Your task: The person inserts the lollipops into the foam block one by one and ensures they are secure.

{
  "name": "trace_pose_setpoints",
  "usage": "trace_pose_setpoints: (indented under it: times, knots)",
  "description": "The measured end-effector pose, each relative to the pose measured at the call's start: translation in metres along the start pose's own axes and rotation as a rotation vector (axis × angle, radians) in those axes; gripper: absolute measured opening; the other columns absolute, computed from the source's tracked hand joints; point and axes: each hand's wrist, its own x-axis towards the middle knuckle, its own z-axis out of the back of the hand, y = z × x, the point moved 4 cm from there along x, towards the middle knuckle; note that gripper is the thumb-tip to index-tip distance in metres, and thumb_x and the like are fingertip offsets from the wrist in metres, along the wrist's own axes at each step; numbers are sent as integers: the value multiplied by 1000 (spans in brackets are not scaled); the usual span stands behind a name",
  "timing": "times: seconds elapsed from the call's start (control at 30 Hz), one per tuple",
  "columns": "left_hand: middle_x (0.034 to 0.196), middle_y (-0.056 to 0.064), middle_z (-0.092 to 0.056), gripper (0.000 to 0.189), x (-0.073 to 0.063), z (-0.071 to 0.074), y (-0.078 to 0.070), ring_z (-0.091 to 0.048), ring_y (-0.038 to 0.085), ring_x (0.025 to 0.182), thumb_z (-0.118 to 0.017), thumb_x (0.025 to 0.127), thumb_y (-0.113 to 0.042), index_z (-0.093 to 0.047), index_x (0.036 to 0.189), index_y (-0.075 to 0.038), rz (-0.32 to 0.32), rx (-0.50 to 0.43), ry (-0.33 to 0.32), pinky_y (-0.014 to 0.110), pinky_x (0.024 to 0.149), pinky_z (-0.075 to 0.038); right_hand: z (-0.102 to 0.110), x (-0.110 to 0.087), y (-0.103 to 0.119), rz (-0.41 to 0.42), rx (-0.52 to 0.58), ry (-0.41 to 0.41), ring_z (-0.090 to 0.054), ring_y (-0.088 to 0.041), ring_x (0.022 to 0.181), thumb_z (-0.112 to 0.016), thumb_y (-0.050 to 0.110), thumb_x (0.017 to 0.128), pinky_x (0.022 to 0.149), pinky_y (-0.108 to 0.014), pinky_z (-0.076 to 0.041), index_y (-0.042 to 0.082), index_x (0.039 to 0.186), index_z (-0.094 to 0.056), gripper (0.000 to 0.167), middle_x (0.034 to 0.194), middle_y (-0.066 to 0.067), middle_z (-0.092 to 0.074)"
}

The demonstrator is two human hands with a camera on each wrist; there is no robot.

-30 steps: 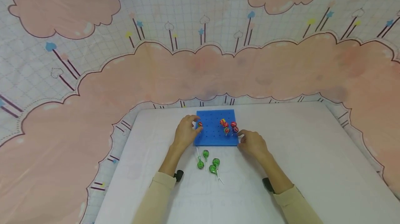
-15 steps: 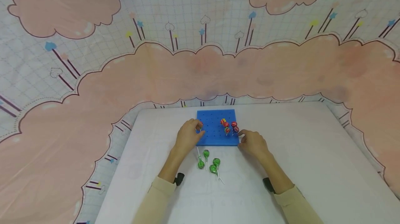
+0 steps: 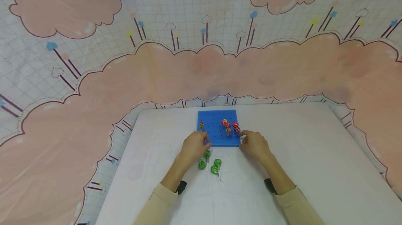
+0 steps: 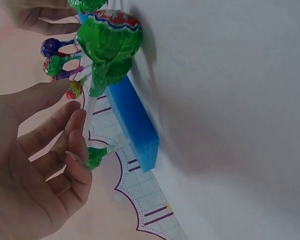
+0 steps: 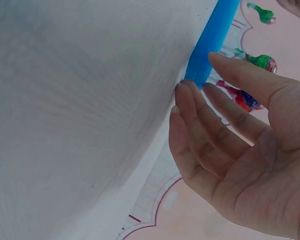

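A blue pegboard lies on the table with several lollipops in it. One red-and-green lollipop stands upright at its left side. A cluster of red lollipops stands in its right half. My left hand is over the front left edge of the board, thumb and fingers apart with nothing between them. Right below it lie loose green lollipops; one green lollipop looms large in the left wrist view. My right hand touches the board's right edge with its fingertips, fingers gently bent.
Another pair of green lollipops lies crossed on the white table in front of the board. A patterned cloth hangs behind the table's far edge.
My left hand has let go of the lollipop at the board's left side and moved down toward the loose green ones. The lollipop stays standing. My right hand has kept its place.
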Motion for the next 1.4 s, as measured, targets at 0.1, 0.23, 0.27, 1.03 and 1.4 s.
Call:
trace_pose_setpoints:
  times: [0.1, 0.23, 0.27, 1.03, 1.4]
  knots:
    - [71, -8, -58, 17, -3, -3, -1, -54, 8, 66, -83, 91, -26, -74, 93, -12, 0, -8, 21, 23, 54, -48, 0, 0, 0, 0, -1, 2, -67, -24, 82, -83, 13, 88, 76, -44, -59, 8, 126, -72, 40, 89, -5, -73]
    - [72, -6, -60, 20, -7, -5, -3, -55, 8, 64, -84, 91, -28, -75, 93, -10, -6, -19, 39, 23, 53, -48, 1, 0, 1, 2, -4, 0, -66, -23, 82, -83, 13, 88, 76, -44, -59, 8, 126, -72, 40, 88, -5, -73]
    - [72, -6, -61, 20, -8, -6, -4, -55, 9, 64, -84, 91, -28, -75, 93, -10, -7, -16, 44, 23, 53, -48, 1, -1, 1, 3, -4, -1, -66, -23, 82, -83, 13, 88, 76, -44, -59, 8, 126, -72, 40, 88, -5, -73]
    - [69, -6, -66, 24, -15, -20, -2, -55, 16, 73, -90, 82, -32, -70, 79, -19, -20, 136, 65, 35, 69, -39, 1, -1, 1, 8, 3, -7, -65, -22, 80, -84, 13, 87, 73, -42, -58, 8, 125, -72, 40, 86, -4, -72]
    - [70, -8, -65, 20, -11, -15, 4, -53, 16, 78, -87, 85, -32, -76, 92, -17, 7, 90, 44, 36, 74, -41, 1, -1, 2, 4, 0, -6, -66, -23, 81, -84, 13, 87, 74, -43, -59, 8, 125, -72, 40, 88, -5, -73]
